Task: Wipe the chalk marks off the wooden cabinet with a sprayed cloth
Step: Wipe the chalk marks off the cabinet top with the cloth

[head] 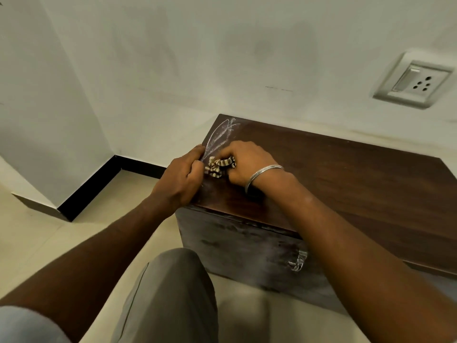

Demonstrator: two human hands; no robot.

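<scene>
White chalk marks [218,136] remain at frame centre on the dark wooden cabinet top [346,174], where the left hand [181,178] and right hand [243,160] grip the bunched striped cloth [218,165], risking smearing.

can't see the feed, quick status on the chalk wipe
Left hand and right hand both gripping the striped cloth on the cabinet top. Chalk marks still there, just beyond the cloth. Nothing in the way.
</scene>
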